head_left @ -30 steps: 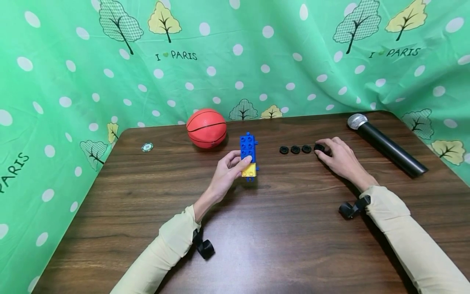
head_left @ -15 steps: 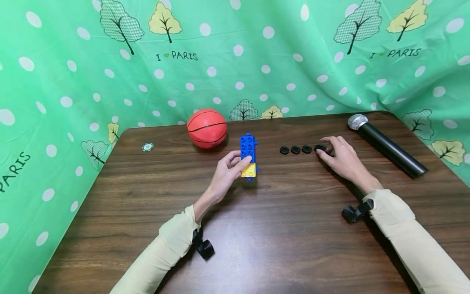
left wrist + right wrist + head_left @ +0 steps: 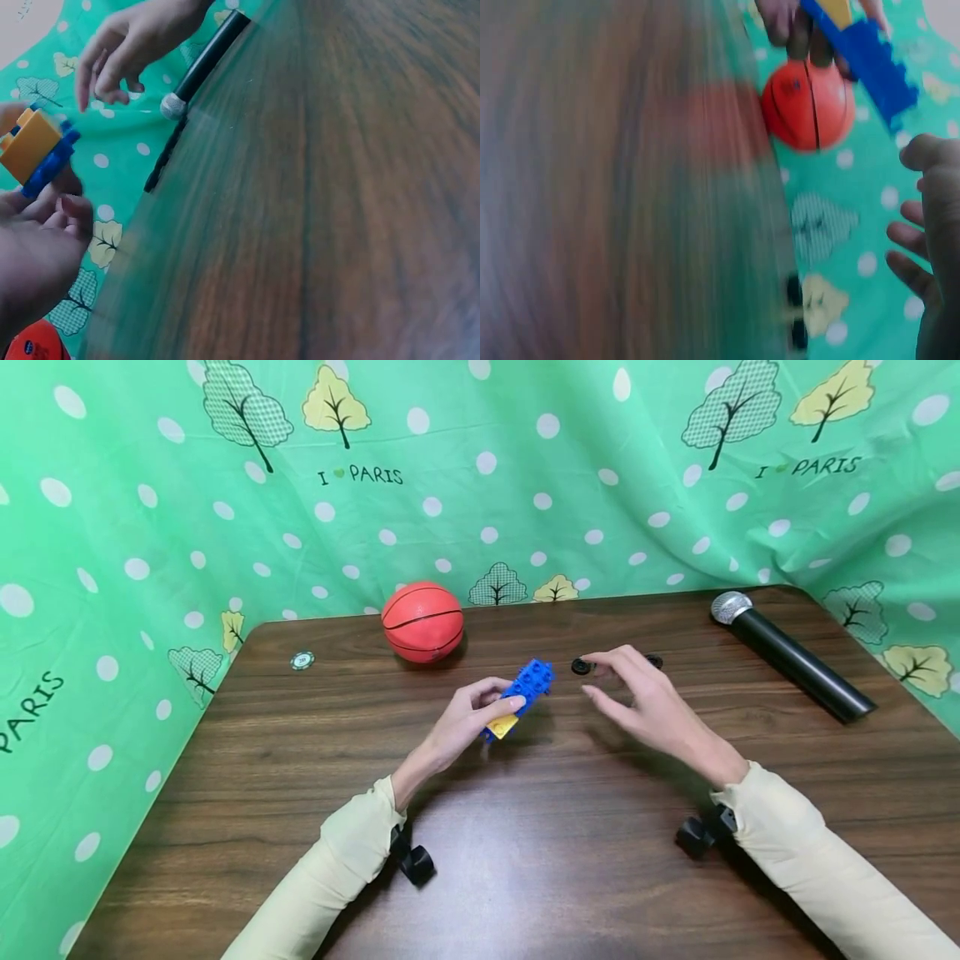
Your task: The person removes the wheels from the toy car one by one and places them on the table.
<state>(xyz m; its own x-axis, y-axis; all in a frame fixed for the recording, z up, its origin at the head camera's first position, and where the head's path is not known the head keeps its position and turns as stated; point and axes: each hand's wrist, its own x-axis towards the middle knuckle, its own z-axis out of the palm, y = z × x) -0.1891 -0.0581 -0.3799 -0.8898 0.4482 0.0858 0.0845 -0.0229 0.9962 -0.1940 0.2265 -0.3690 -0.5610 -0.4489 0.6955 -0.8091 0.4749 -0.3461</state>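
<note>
In the head view my left hand (image 3: 468, 718) grips a toy of joined blue and yellow building blocks (image 3: 534, 680), thumb on top, tilted toward the upper right. My right hand (image 3: 648, 702) hovers right of the blocks, thumb and fingers spread apart with nothing between them. Behind its fingers, a small black toy wheel (image 3: 580, 666) shows at the left and another black wheel (image 3: 655, 660) at the right; the hand hides the stretch between. From the left wrist view, the yellow block (image 3: 31, 148) faces the camera beside the blue part.
A red toy basketball (image 3: 422, 622) sits at the back of the wooden table (image 3: 525, 877). A black microphone (image 3: 795, 652) lies at the right, and a poker chip (image 3: 302, 660) at the far left. A green dotted curtain (image 3: 480, 485) hangs behind.
My right hand has left the rightmost wheel and moved left toward the blocks, its fingers spreading. My left hand has turned the blocks from upright to a slant toward the right.
</note>
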